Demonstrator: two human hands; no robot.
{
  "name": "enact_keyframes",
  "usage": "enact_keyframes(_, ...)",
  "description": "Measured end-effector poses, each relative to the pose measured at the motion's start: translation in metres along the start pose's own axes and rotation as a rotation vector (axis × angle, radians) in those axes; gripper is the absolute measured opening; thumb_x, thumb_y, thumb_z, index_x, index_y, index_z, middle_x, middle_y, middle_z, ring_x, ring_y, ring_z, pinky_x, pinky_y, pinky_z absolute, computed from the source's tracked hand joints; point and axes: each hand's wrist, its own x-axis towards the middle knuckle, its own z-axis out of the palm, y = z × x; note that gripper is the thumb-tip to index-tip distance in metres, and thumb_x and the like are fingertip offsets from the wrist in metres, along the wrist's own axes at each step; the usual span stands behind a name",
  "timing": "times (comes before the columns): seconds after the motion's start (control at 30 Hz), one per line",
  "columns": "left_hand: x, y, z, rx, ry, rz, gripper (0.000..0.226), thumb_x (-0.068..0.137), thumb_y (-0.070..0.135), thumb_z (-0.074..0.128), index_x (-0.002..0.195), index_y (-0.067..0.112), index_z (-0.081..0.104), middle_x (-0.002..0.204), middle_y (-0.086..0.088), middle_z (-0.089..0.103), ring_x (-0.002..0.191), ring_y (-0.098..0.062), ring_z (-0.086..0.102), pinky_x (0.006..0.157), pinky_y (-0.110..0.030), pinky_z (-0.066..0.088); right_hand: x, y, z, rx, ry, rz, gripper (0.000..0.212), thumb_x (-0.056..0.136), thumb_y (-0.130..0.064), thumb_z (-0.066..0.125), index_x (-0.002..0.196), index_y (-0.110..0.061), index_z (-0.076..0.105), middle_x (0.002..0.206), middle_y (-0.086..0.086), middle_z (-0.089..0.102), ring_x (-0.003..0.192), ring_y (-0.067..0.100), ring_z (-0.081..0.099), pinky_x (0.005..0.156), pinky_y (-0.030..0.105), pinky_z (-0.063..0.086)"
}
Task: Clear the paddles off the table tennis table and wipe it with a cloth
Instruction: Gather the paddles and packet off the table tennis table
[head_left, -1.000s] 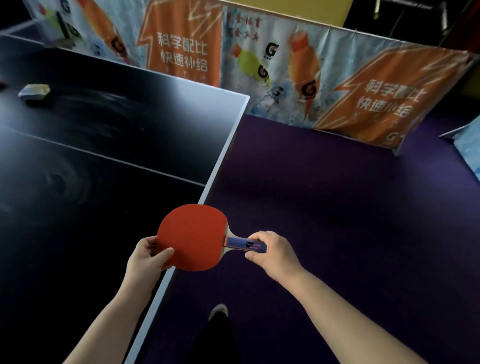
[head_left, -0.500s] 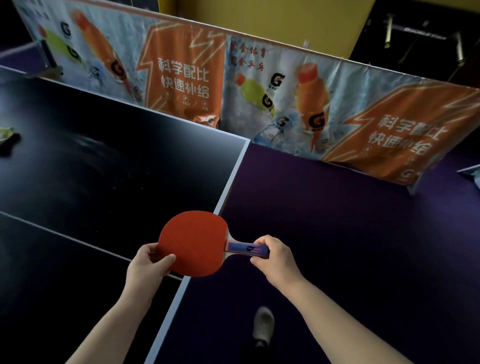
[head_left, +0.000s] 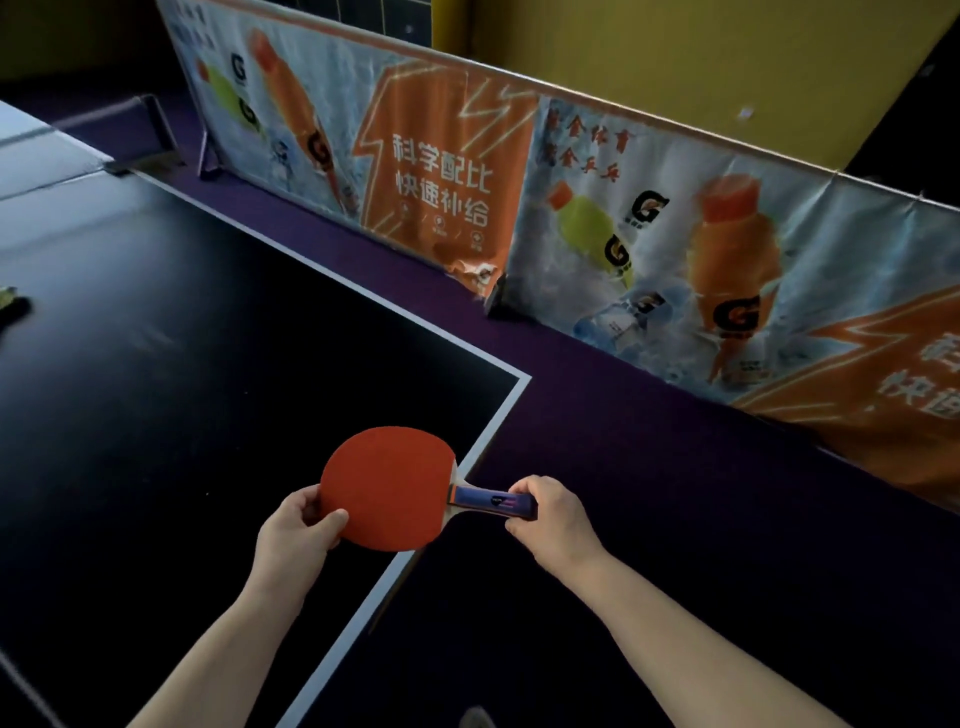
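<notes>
While gripped both ends, paddle (head_left: 387, 488) long axis sideways, handle (head_left: 493, 503) rightward.

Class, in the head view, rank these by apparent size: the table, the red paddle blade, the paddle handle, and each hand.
1. table
2. red paddle blade
3. left hand and right hand, which look about alike, so they are not ranked apart
4. paddle handle

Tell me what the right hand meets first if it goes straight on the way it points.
Gripping the handle, the right hand points left along the paddle; it would probably press the paddle into the left hand pinching its far edge. Depth is unclear.
</notes>
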Motion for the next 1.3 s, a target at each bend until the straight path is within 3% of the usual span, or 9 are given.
enact_keyframes(0.23, 0.085, 0.035, 0.057, 0.003, 0.029, -0.041, 0.045, 0.090, 0.001, 0.056, 0.132, 0.015, 0.050, 0.103, 0.001, 0.060, 0.089, -0.012, 0.060, 0.070, -0.022, 0.046, 0.125, 0.021, -0.025, -0.098, -0.129, -0.024, 0.019, 0.082, -0.005, 0.063, 0.099, -0.013, 0.063, 0.095, -0.002, 0.052, 0.078, 0.011, 0.050, 0.059, 0.013, 0.039)
enact_keyframes(0.33, 0.127, 0.048, 0.082, 0.007, 0.031, -0.057, 0.056, 0.089, -0.003, 0.055, 0.140, 0.013, 0.040, 0.101, 0.008, 0.056, 0.085, -0.005, 0.055, 0.073, -0.022, 0.045, 0.177, 0.028, -0.029, -0.158, -0.182, -0.011, 0.021, 0.084, -0.008, 0.063, 0.105, -0.011, 0.063, 0.099, 0.001, 0.051, 0.082, 0.015, 0.052, 0.061, 0.018, 0.038)
enact_keyframes(0.47, 0.191, 0.062, 0.108, 0.018, 0.010, -0.119, 0.067, 0.086, -0.004, 0.058, 0.145, 0.017, 0.033, 0.118, 0.000, 0.053, 0.098, -0.016, 0.056, 0.081, -0.030, 0.049, 0.245, 0.029, -0.032, -0.197, -0.261, 0.033, 0.015, 0.086, -0.008, 0.064, 0.101, -0.011, 0.061, 0.100, 0.002, 0.050, 0.084, 0.020, 0.055, 0.069, 0.027, 0.046)
enact_keyframes(0.57, 0.232, 0.070, 0.125, 0.058, -0.006, -0.126, 0.064, 0.083, -0.002, 0.063, 0.138, 0.022, 0.041, 0.100, 0.009, 0.053, 0.091, -0.014, 0.057, 0.078, -0.031, 0.049, 0.289, 0.027, -0.031, -0.241, -0.343, 0.050, 0.013, 0.084, -0.009, 0.065, 0.096, -0.013, 0.061, 0.101, 0.006, 0.056, 0.081, 0.021, 0.057, 0.067, 0.029, 0.046)
enact_keyframes(0.63, 0.255, 0.073, 0.133, 0.120, -0.002, -0.136, 0.071, 0.080, 0.004, 0.069, 0.142, 0.019, 0.037, 0.113, 0.005, 0.053, 0.103, -0.019, 0.055, 0.087, -0.033, 0.046, 0.315, 0.026, -0.027, -0.244, -0.387, 0.052, 0.013, 0.084, -0.010, 0.066, 0.095, -0.014, 0.059, 0.098, 0.004, 0.055, 0.077, 0.018, 0.055, 0.064, 0.026, 0.045)
enact_keyframes(0.73, 0.283, 0.069, 0.145, 0.244, 0.034, -0.190, 0.086, 0.076, 0.016, 0.075, 0.148, 0.016, 0.027, 0.147, -0.008, 0.028, 0.133, -0.025, 0.033, 0.106, -0.038, 0.032, 0.344, 0.025, -0.020, -0.237, -0.433, 0.048, 0.016, 0.084, -0.012, 0.069, 0.091, -0.017, 0.055, 0.091, -0.003, 0.050, 0.070, 0.010, 0.049, 0.056, 0.018, 0.038)
enact_keyframes(0.93, 0.306, 0.064, 0.170, 0.458, 0.098, -0.225, 0.093, 0.074, 0.029, 0.078, 0.148, 0.020, 0.023, 0.155, -0.008, 0.009, 0.139, -0.027, 0.009, 0.111, -0.045, 0.024, 0.382, 0.033, -0.010, -0.309, -0.593, -0.003, 0.024, 0.084, -0.018, 0.072, 0.088, -0.018, 0.049, 0.091, -0.003, 0.049, 0.070, 0.011, 0.048, 0.060, 0.026, 0.041)
enact_keyframes(1.17, 0.319, 0.070, 0.198, 0.581, 0.280, -0.355, 0.081, 0.077, 0.022, 0.075, 0.145, 0.018, 0.031, 0.154, -0.010, 0.017, 0.138, -0.029, 0.013, 0.110, -0.042, 0.027, 0.433, 0.037, -0.018, -0.498, -0.906, -0.302, 0.028, 0.087, -0.030, 0.070, 0.096, -0.016, 0.048, 0.099, 0.000, 0.047, 0.087, 0.021, 0.053, 0.071, 0.033, 0.041)
enact_keyframes(1.3, 0.327, 0.080, 0.219, 0.675, 0.420, -0.446, 0.074, 0.079, 0.017, 0.072, 0.143, 0.019, 0.035, 0.151, -0.010, 0.023, 0.136, -0.030, 0.020, 0.110, -0.042, 0.029, 0.479, 0.040, -0.035, -0.534, -1.030, -0.563, 0.029, 0.095, -0.027, 0.059, 0.120, -0.013, 0.057, 0.117, 0.006, 0.057, 0.104, 0.025, 0.057, 0.085, 0.036, 0.045)
